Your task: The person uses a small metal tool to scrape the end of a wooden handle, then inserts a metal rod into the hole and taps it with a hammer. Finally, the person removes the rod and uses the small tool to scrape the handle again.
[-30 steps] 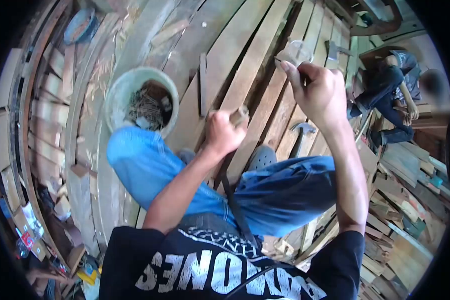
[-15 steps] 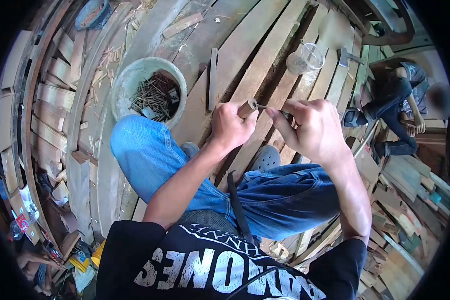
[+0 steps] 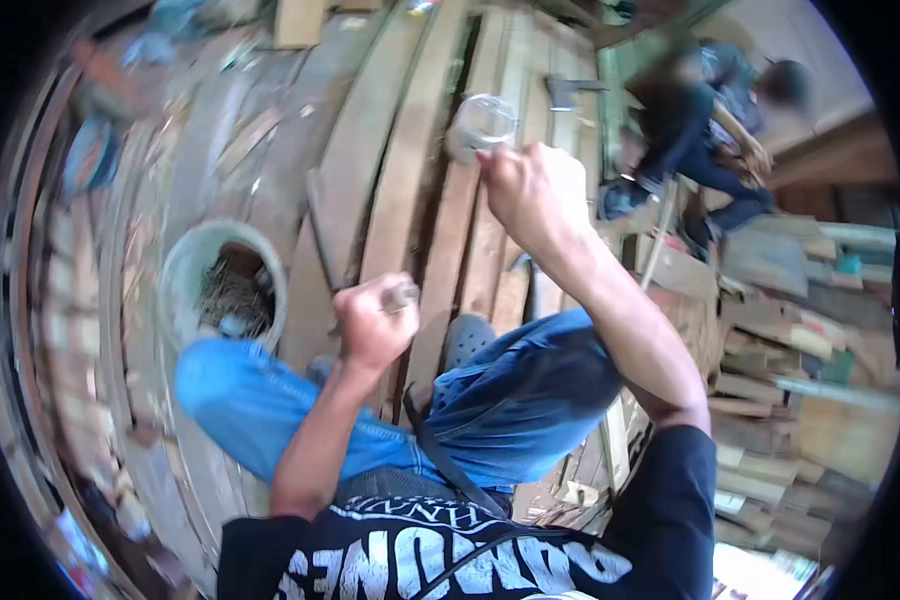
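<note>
My left hand [image 3: 375, 322] is closed round a short brown wooden piece [image 3: 401, 294], whose round end sticks out above the fingers. My right hand [image 3: 535, 195] is raised beside the near edge of a clear plastic cup [image 3: 487, 120], fingers pressed together; what they hold, if anything, is hidden and blurred. To the left of my knee stands a pale bucket [image 3: 177, 290] with many thin nails [image 3: 232, 300] inside.
Long planks [image 3: 355, 190] with gaps form the floor. A hammer or axe head [image 3: 562, 92] lies beyond the cup. Another person [image 3: 705, 140] sits at the upper right, above stacked wood offcuts [image 3: 770, 400]. A thin dark strip [image 3: 322, 230] lies near my left hand.
The view has swung, shifting the scene leftward. My right hand has moved away from the wooden piece in my left hand, towards the clear cup. My left hand still grips the piece.
</note>
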Tool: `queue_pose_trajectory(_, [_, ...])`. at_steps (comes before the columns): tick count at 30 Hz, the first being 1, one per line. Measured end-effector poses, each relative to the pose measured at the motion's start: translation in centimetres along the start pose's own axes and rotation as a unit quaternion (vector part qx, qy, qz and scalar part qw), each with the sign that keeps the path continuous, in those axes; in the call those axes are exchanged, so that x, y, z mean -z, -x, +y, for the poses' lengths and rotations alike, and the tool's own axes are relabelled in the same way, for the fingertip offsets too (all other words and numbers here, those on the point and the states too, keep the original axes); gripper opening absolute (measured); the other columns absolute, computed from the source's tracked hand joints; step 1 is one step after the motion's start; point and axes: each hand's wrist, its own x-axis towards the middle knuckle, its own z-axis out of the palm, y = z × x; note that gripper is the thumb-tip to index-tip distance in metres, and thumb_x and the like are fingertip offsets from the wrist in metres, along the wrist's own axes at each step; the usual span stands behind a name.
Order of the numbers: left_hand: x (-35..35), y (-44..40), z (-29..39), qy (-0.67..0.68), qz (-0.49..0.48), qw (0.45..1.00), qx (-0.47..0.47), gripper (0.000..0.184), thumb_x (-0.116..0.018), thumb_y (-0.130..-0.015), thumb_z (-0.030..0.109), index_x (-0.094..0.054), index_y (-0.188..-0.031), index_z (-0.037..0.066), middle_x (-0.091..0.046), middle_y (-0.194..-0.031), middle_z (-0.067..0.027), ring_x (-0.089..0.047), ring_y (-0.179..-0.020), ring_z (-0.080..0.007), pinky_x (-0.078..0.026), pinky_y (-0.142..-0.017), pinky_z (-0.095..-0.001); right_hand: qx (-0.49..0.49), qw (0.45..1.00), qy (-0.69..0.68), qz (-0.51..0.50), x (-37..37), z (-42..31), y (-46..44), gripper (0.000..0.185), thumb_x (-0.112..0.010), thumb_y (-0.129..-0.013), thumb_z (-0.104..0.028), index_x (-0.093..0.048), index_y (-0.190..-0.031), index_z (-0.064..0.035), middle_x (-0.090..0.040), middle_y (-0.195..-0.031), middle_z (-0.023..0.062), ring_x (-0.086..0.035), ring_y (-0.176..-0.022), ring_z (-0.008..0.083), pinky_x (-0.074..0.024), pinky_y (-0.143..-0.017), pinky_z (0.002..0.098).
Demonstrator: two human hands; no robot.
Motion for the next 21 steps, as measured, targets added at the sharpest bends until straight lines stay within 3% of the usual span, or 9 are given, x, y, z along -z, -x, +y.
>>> queue_pose_trajectory(1, [0.2,-0.1,0.2,-0.012,0.003,1.0,0.029,0.006,-0.066,-0.078,0.008,-0.067,-0.075,0.002,-0.062,-0.062,-0.0156,-0.066,-0.057,-0.0277,-0.049,-0.054,-0.0348,-0.021,0.999,-0.012,0.028,0.5,0.6,0.2,0.021,-0.06,-0.083,-0.019,-0.067,-0.067,-0.0067,-0.063,-0.061,0.0171,-0.065,-0.057,0.0343,-0.0542,-0.053,0.0443])
queue_pose_trajectory(3, [0.4,-0.6,-1.0,0.039,0.019,0.988,0.15,0.024,-0.065,-0.084,0.012,-0.059,-0.065,0.0,-0.049,-0.05,-0.0058,-0.048,-0.049,-0.0082,-0.039,-0.048,-0.031,-0.026,0.995,-0.087,0.038,0.3,0.0,0.9,0.028,-0.059,-0.088,-0.026,-0.067,-0.068,-0.0079,-0.062,-0.06,0.0175,-0.065,-0.056,0.0338,-0.0531,-0.052,0.0441])
queue_pose_trajectory(5, [0.5,-1.5,-0.8,0.078,0.027,0.984,0.158,0.039,-0.065,-0.088,0.013,-0.044,-0.057,0.002,-0.037,-0.049,0.0005,-0.036,-0.05,-0.0055,-0.03,-0.046,-0.0321,0.041,0.981,-0.168,0.088,-0.2,-0.2,0.8,0.031,-0.064,-0.089,-0.032,-0.065,-0.067,-0.0086,-0.061,-0.058,0.0154,-0.063,-0.055,0.0362,-0.051,-0.051,0.0455])
queue_pose_trajectory(8, [-0.1,-1.8,-1.6,0.104,0.005,0.984,0.145,0.047,-0.065,-0.091,0.016,-0.037,-0.056,0.003,-0.031,-0.051,0.0021,-0.03,-0.052,-0.0052,-0.025,-0.046,-0.0324,0.092,0.964,-0.222,0.115,0.1,-0.9,0.9,0.022,-0.069,-0.085,-0.027,-0.069,-0.074,-0.0084,-0.058,-0.067,0.0123,-0.061,-0.061,0.0333,-0.0495,-0.052,0.0429])
queue_pose_trajectory(11, [-0.9,-1.8,-1.3,0.115,-0.012,0.983,0.142,0.05,-0.063,-0.095,0.021,-0.035,-0.058,0.003,-0.028,-0.053,0.0021,-0.029,-0.054,-0.006,-0.024,-0.047,-0.0327,0.116,0.959,-0.192,0.174,1.8,-1.7,0.8,0.024,-0.073,-0.081,-0.031,-0.071,-0.075,-0.0087,-0.059,-0.076,0.0083,-0.061,-0.073,0.0296,-0.0482,-0.061,0.0418])
queue_pose_trajectory(13, [-1.2,-2.0,-1.6,0.117,-0.021,0.985,0.124,0.05,-0.06,-0.097,0.023,-0.036,-0.06,0.002,-0.027,-0.055,-0.0004,-0.029,-0.055,-0.0059,-0.025,-0.048,-0.0318,0.152,0.953,-0.203,0.167,1.8,-1.6,0.6,0.023,-0.074,-0.08,-0.03,-0.071,-0.075,-0.0082,-0.06,-0.075,0.0084,-0.06,-0.073,0.0294,-0.0477,-0.062,0.0416])
queue_pose_trajectory(17, [-1.8,-1.5,-3.6,0.026,-0.062,0.983,0.173,0.043,-0.061,-0.096,0.026,-0.046,-0.065,-0.001,-0.045,-0.061,-0.0137,-0.046,-0.054,-0.0214,-0.037,-0.055,-0.0385,0.217,0.921,-0.308,0.096,0.2,-1.5,0.1,0.021,-0.077,-0.076,-0.026,-0.071,-0.074,-0.0061,-0.063,-0.07,0.0092,-0.06,-0.073,0.0303,-0.0481,-0.063,0.0419])
queue_pose_trajectory(19, [-2.4,-1.2,-4.3,0.032,-0.066,0.989,0.132,0.034,-0.062,-0.094,0.026,-0.057,-0.074,-0.001,-0.057,-0.072,-0.0167,-0.057,-0.066,-0.0298,-0.044,-0.064,-0.0408,0.228,0.914,-0.327,0.07,0.4,-1.4,0.2,0.02,-0.077,-0.075,-0.021,-0.07,-0.076,-0.0029,-0.066,-0.071,0.0115,-0.062,-0.074,0.0313,-0.0505,-0.065,0.0426])
queue_pose_trajectory(21, [-2.9,-0.6,-5.2,0.084,-0.083,0.981,0.156,0.023,-0.062,-0.093,0.022,-0.065,-0.085,0.001,-0.063,-0.081,-0.0162,-0.063,-0.074,-0.0276,-0.048,-0.069,-0.0372,0.206,0.92,-0.332,0.024,0.0,-1.6,0.6,0.016,-0.076,-0.075,-0.016,-0.071,-0.079,-0.0012,-0.068,-0.076,0.0126,-0.064,-0.075,0.0321,-0.0527,-0.068,0.0431])
